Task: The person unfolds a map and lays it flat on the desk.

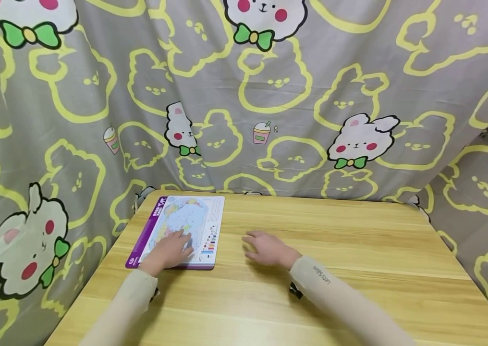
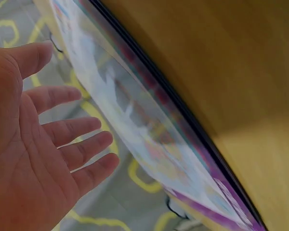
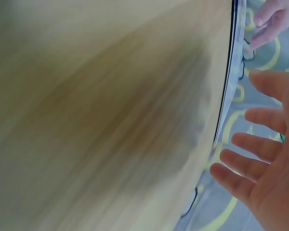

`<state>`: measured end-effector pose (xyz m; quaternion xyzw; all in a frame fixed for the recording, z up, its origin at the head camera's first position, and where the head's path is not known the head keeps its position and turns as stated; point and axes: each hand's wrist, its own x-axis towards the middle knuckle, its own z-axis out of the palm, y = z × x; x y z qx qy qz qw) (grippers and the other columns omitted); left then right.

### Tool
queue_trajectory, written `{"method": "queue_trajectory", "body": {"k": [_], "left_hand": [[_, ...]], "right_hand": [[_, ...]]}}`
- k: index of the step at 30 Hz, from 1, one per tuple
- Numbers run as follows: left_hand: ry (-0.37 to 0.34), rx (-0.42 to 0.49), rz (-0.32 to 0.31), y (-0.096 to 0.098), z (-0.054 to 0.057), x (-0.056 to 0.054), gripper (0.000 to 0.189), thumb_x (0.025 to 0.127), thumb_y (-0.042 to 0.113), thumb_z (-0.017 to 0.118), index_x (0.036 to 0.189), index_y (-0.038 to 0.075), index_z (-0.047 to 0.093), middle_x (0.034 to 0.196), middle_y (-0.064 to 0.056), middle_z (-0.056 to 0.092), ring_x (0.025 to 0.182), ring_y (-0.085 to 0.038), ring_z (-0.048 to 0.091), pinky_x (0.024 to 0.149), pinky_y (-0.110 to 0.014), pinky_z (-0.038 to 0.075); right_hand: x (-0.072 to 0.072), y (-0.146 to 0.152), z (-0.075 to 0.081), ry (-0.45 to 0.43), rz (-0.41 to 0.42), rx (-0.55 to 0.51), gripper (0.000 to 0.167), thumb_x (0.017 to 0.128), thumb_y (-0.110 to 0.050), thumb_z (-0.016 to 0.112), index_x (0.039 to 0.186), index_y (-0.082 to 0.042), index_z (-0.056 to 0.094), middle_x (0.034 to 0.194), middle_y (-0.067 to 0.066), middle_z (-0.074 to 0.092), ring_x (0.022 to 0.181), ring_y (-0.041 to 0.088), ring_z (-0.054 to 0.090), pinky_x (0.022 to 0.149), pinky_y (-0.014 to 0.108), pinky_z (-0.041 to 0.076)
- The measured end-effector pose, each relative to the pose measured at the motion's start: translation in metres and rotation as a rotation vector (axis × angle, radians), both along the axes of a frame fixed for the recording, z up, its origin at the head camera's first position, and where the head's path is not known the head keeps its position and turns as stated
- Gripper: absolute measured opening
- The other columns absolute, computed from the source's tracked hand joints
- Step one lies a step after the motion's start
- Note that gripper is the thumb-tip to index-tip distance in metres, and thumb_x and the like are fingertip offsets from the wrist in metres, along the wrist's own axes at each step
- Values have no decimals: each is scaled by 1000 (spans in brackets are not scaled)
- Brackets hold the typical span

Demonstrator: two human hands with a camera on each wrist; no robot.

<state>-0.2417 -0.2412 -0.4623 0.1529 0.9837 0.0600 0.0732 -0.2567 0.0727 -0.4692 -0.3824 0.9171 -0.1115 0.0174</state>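
A flat world map sheet or board (image 1: 185, 215) lies at the left of the wooden table, with a purple strip down its left side and rows of small coloured marks near its right edge. Over its lower middle is my left hand (image 1: 171, 250), fingers spread and holding nothing. In the left wrist view, a gap shows between the left palm (image 2: 43, 144) and the map's glossy face (image 2: 130, 106). To the right of the map, my right hand (image 1: 267, 248) hovers above the wood with its fingers apart. The right wrist view shows that palm (image 3: 274, 163) bare.
The wooden table (image 1: 335, 240) reaches out to the right and toward me. A grey curtain (image 1: 270, 158) with yellow outlines and white cartoon animals hangs behind the table and along both sides. Pale sleeves (image 1: 118, 307) cover both forearms, and dark straps show under the wrists.
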Motion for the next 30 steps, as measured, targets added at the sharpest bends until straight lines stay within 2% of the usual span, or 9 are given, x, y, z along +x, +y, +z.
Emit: {"method": "queue_trajectory", "body": {"k": [4,11,18,23,30], "left_hand": [[-2,17,26,-20,1,6,52,97,31,50,137,-3,46,141,-32,35,130,-49,30,105,-60,27],[18,42,63,-51,-8,12,59,96,36,51,140,-1,42,140,-35,34,127,-53,31,101,-62,29],[-31,79,80,-75,-11,17,67,93,43,55,139,-5,42,139,-41,28,127,-57,26,101,-66,26],[-77,91,87,-87,-14,17,77,89,50,58,139,-6,40,141,-42,22,129,-58,20,101,-67,23],[-96,115,74,-92,-13,20,81,86,50,62,140,-6,38,142,-42,20,129,-59,17,102,-67,21]], "right_hand": [[1,-24,-2,9,27,44,50,93,-33,58,134,-5,52,140,18,46,128,30,44,106,40,34],[3,-61,-7,13,65,108,51,94,-38,56,136,-10,51,144,14,42,132,27,39,108,36,31],[4,-84,-7,-13,123,128,56,94,-42,55,142,-14,45,148,13,35,137,32,30,109,38,30],[5,-94,-4,-28,165,149,54,94,-41,55,142,-17,45,150,13,32,139,34,24,109,39,28],[2,-101,-9,-5,213,175,47,97,-39,51,140,-19,48,149,14,33,137,37,27,106,38,34]]}}
